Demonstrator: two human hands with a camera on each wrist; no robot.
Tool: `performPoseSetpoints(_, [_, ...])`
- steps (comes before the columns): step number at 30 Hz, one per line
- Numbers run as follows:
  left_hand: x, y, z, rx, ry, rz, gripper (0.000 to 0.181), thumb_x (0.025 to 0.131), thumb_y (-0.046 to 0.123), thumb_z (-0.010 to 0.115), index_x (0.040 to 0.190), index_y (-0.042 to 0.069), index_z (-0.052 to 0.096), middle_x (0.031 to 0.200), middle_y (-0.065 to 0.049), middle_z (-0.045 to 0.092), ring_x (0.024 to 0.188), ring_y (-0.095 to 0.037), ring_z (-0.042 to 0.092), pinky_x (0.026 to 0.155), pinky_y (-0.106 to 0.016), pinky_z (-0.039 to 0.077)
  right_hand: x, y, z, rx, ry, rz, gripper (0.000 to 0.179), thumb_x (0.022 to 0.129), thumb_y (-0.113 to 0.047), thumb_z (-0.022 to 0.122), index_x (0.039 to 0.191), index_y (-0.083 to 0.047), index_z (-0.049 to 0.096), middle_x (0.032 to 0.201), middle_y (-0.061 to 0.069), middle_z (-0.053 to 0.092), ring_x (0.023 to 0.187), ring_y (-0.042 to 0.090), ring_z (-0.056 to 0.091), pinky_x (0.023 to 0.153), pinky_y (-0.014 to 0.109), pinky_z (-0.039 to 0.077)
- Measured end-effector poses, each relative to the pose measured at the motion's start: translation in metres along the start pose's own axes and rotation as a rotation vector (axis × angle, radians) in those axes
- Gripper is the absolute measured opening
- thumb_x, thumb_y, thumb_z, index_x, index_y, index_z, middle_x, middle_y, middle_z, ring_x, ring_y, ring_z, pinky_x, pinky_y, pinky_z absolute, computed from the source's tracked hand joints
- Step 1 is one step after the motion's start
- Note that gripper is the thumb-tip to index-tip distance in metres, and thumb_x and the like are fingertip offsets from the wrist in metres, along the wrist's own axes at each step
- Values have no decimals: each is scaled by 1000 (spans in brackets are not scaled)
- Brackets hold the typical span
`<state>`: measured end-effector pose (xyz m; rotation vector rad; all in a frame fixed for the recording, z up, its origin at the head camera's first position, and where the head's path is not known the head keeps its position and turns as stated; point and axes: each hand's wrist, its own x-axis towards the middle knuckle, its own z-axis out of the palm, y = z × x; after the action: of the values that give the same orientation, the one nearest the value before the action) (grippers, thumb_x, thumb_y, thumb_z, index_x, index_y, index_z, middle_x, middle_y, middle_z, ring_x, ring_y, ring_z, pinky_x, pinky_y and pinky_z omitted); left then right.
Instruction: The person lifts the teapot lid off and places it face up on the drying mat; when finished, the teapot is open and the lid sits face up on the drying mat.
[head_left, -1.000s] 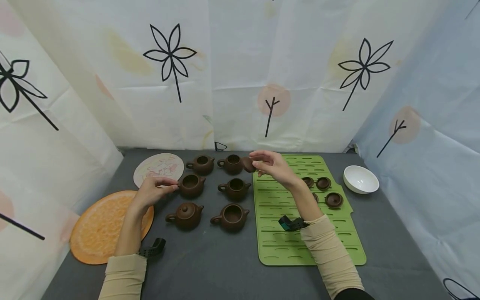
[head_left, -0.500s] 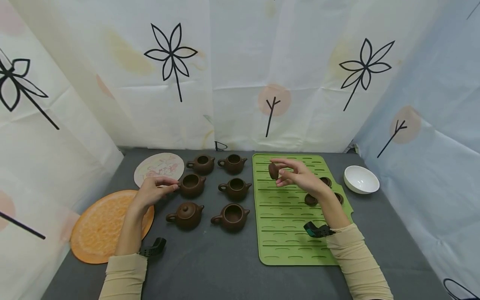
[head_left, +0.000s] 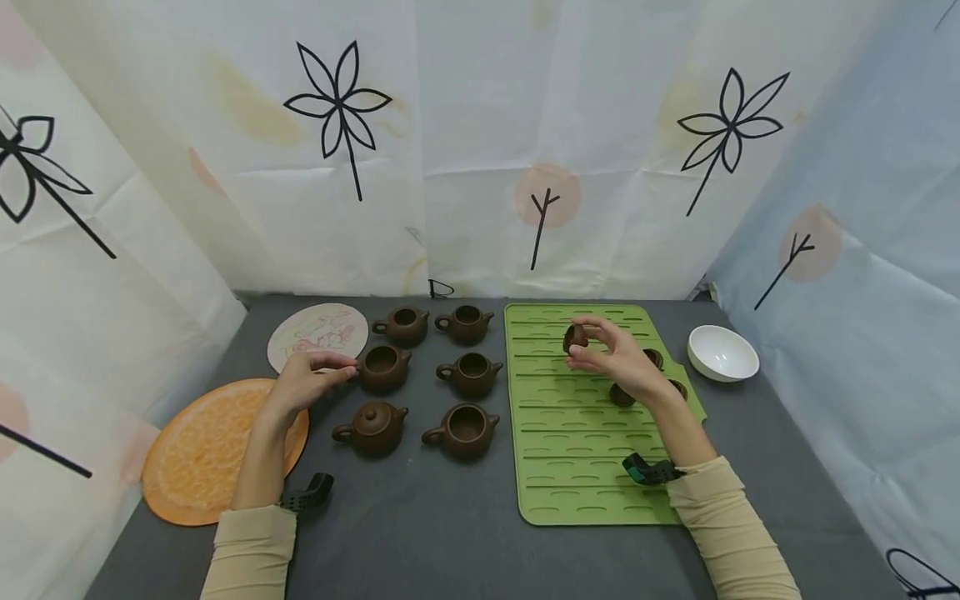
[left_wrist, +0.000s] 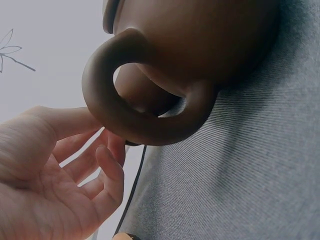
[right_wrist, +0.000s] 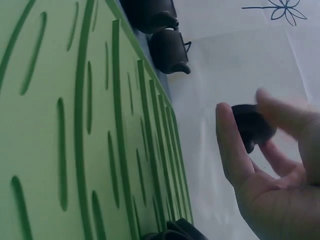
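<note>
My left hand (head_left: 313, 385) pinches the handle side of an open brown teapot (head_left: 384, 369) in the middle of the left column. In the left wrist view a nearer teapot's handle (left_wrist: 107, 95) stands in front of my left fingertips, hiding them. My right hand (head_left: 618, 362) holds a small brown teapot lid (head_left: 573, 337) between thumb and fingers, above the green mat (head_left: 562, 467). In the right wrist view that lid (right_wrist: 254, 124) is dark, with its knob pointing down. A lidded teapot (head_left: 375, 427) sits at the front left.
Several lidless teapots, among them one at the front right (head_left: 467, 433), stand left of the mat. More lids (head_left: 621, 396) lie on the mat under my right forearm. A white bowl (head_left: 722, 354) is at the right; an orange round mat (head_left: 202, 450) and a pale disc (head_left: 315, 329) lie left.
My right hand has drawn back to the right with the lid, from beside the back right teapot to over the green mat, and the lid has turned. My left hand stays put.
</note>
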<state>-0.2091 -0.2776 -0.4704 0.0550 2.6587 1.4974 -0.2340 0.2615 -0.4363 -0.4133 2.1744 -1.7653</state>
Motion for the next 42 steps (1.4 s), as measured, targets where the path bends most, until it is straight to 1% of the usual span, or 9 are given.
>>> performPoseSetpoints(2, [0, 0, 0, -1, 3, 1, 35, 102, 26, 78, 127, 2, 79, 117, -15, 81, 84, -7, 67, 69, -25, 56, 0, 3, -1, -23, 28, 1, 71, 110, -13, 66, 169, -2, 28, 171, 32, 31, 114, 21, 80, 109, 51, 60])
performPoseSetpoints(6, [0, 1, 0, 4, 8, 0, 35, 102, 26, 78, 127, 2, 79, 118, -15, 81, 84, -7, 66, 69, -25, 56, 0, 8, -1, -76, 43, 22, 69, 110, -5, 62, 169, 2, 28, 174, 37, 23, 111, 19, 81, 105, 45, 62])
performPoseSetpoints(11, [-1, 2, 1, 7, 10, -4, 33, 103, 26, 78, 126, 3, 80, 119, -15, 81, 86, -8, 68, 69, -26, 57, 0, 12, 0, -167, 38, 72, 66, 109, 1, 59, 167, 6, 28, 169, 42, 27, 112, 28, 80, 100, 41, 65])
performPoseSetpoints(13, [-1, 3, 1, 8, 11, -4, 33, 103, 26, 78, 126, 3, 80, 119, -16, 81, 86, -9, 67, 69, -27, 57, 0, 14, 0, -215, 38, 86, 65, 109, 1, 60, 166, 6, 31, 165, 43, 34, 111, 31, 80, 96, 39, 66])
performPoseSetpoints(17, [-1, 3, 2, 8, 15, -6, 33, 103, 26, 78, 126, 3, 80, 119, -16, 81, 85, -9, 67, 68, -27, 57, 1, 16, 1, -266, 14, 92, 64, 108, 2, 61, 164, 9, 33, 161, 44, 38, 109, 36, 80, 93, 36, 67])
performPoseSetpoints(23, [-3, 2, 2, 16, 21, 14, 31, 103, 24, 77, 125, 2, 80, 119, -19, 81, 85, -10, 69, 68, -25, 57, 2, 18, 0, -269, -19, 103, 64, 108, 4, 60, 164, 11, 31, 160, 44, 38, 115, 44, 77, 94, 37, 67])
performPoseSetpoints(30, [-4, 3, 2, 21, 23, 36, 31, 103, 24, 77, 125, 3, 80, 122, -20, 80, 86, -6, 69, 69, -24, 58, 4, 19, -2, -292, -27, 102, 64, 107, 4, 61, 164, 11, 31, 156, 44, 42, 112, 39, 79, 93, 36, 67])
performPoseSetpoints(35, [-5, 5, 1, 27, 16, 31, 32, 104, 25, 76, 126, 2, 80, 122, -21, 80, 88, -9, 71, 70, -24, 58, 3, 16, -2, -277, -40, 119, 65, 109, 2, 60, 165, 10, 30, 162, 42, 34, 112, 38, 78, 94, 37, 67])
performPoseSetpoints(42, [-11, 8, -6, 43, 18, 22, 33, 106, 22, 74, 129, -1, 77, 128, -24, 77, 100, -18, 79, 75, -25, 62, -1, 9, -7, -324, -28, 98, 65, 110, -3, 61, 165, 11, 30, 162, 43, 36, 110, 43, 78, 93, 44, 67])
